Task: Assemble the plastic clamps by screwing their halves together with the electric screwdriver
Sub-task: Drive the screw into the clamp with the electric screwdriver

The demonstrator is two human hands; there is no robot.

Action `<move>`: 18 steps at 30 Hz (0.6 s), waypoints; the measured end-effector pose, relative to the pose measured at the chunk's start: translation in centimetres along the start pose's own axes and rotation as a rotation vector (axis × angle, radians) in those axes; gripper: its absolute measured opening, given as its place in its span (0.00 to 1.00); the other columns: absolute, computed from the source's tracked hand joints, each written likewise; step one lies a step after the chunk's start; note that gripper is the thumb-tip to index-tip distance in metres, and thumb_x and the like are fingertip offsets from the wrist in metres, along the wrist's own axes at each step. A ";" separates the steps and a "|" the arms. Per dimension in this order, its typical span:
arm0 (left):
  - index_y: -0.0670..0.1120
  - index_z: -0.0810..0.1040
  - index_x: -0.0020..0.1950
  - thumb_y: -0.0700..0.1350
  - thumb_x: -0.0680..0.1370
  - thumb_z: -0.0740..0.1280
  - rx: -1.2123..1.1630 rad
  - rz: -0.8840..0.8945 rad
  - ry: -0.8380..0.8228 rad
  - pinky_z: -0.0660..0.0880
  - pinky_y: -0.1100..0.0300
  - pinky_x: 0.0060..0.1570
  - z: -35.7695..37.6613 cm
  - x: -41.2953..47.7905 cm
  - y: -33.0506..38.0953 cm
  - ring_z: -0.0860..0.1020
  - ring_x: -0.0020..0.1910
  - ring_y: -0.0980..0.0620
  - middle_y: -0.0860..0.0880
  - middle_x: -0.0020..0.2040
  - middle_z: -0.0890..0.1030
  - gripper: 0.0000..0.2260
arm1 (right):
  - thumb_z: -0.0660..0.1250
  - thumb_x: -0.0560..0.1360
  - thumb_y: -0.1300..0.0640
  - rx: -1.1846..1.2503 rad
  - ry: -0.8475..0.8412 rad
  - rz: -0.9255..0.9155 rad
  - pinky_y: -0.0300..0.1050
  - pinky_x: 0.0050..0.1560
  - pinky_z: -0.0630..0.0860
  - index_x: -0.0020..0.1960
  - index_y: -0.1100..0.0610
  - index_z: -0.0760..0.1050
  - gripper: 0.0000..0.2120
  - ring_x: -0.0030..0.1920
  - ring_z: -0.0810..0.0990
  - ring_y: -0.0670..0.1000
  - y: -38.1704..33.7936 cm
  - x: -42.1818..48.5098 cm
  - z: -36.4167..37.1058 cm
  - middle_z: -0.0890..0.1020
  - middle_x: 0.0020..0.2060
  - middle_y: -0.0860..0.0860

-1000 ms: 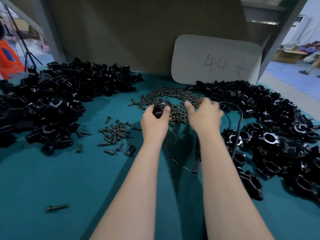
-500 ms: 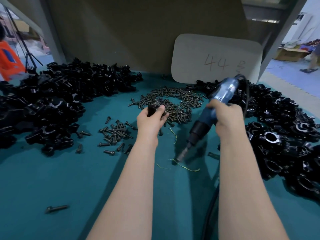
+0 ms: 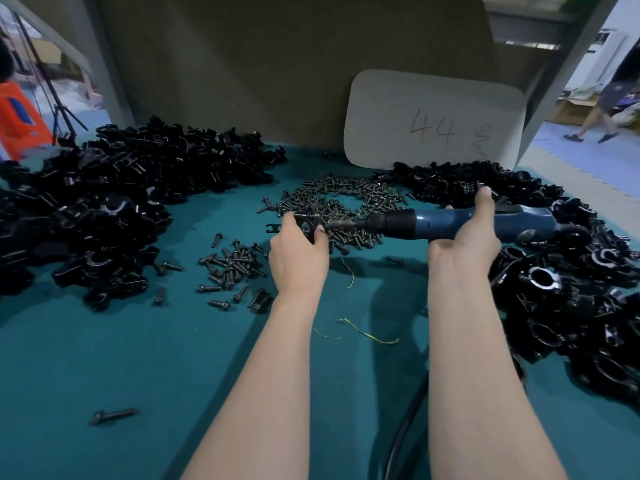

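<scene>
The left hand [image 3: 298, 252] pinches a clamp [image 3: 302, 221] with thumb and fingers curled round its sides, just above the screws [image 3: 346, 199]. The right hand [image 3: 464, 237] wraps the screwdriver [image 3: 426, 222], held level, its bit apparently seated in the clamp. The clamp looks light, stiff and small, so it is best gripped by the flanks, clear of the bit.

Tight grips: left hand [image 3: 299, 252], right hand [image 3: 462, 242]

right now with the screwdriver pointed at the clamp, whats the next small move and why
Probably ease the bit into the clamp and run the electric screwdriver: the left hand grips the clamp, the right hand holds the tool level, bit tip at the clamp.
</scene>
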State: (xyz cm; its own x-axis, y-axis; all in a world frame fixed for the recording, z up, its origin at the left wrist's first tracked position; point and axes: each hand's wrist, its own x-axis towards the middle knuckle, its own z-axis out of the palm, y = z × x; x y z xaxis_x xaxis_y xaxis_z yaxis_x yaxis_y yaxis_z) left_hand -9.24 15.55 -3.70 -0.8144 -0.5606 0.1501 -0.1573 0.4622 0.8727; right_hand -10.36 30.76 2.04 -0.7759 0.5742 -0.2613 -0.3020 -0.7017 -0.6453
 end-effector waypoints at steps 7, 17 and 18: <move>0.44 0.74 0.50 0.49 0.78 0.66 0.058 0.090 -0.003 0.66 0.59 0.35 0.1 -0.5 0.1 0.71 0.30 0.54 0.51 0.36 0.75 0.08 | 0.70 0.76 0.54 0.136 0.020 -0.012 0.33 0.26 0.73 0.44 0.52 0.65 0.12 0.35 0.77 0.45 0.5 -0.3 0.3 0.75 0.42 0.48; 0.44 0.76 0.57 0.48 0.79 0.66 0.097 0.091 -0.013 0.73 0.56 0.40 -0.1 -0.4 0.3 0.79 0.43 0.44 0.46 0.47 0.82 0.11 | 0.70 0.76 0.53 0.083 0.015 -0.028 0.33 0.27 0.74 0.45 0.52 0.66 0.12 0.37 0.78 0.45 0.9 -0.1 0.1 0.76 0.42 0.48; 0.43 0.75 0.60 0.48 0.79 0.66 0.109 0.093 -0.015 0.75 0.55 0.42 -0.1 -0.4 0.3 0.80 0.46 0.43 0.45 0.49 0.82 0.13 | 0.69 0.76 0.52 0.078 0.017 -0.032 0.32 0.27 0.73 0.45 0.52 0.66 0.12 0.37 0.78 0.45 1.0 -0.1 0.1 0.76 0.43 0.47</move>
State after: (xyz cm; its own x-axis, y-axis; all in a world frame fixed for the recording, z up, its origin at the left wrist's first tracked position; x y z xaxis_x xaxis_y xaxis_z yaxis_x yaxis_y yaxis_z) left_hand -8.91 15.88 -3.48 -0.8362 -0.5021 0.2205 -0.1401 0.5843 0.7993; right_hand -10.61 29.95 1.56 -0.7559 0.6036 -0.2536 -0.3697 -0.7132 -0.5956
